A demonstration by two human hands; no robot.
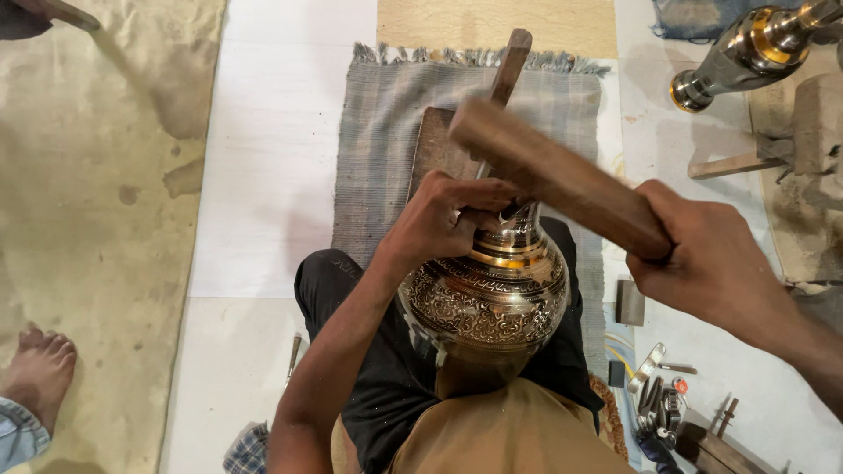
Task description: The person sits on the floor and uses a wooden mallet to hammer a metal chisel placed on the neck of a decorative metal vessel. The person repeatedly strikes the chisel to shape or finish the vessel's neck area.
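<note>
An engraved brass vase [485, 303] rests on my lap, its neck pointing away from me. My left hand [443, 215] wraps around the neck near the mouth, and seems to pinch a small tool there, mostly hidden. My right hand [711, 263] grips one end of a thick wooden stick [553, 175], which slants up to the left above the vase's neck. Beneath the neck lies a wooden block with a long handle [507, 75] on a grey fringed mat [386, 132].
Another person's bare foot [37, 369] stands on the tan sheet at the left. A second shiny metal vessel [746, 53] lies at the top right, next to a wooden rest. Several small metal tools [659, 399] lie on the floor at the lower right.
</note>
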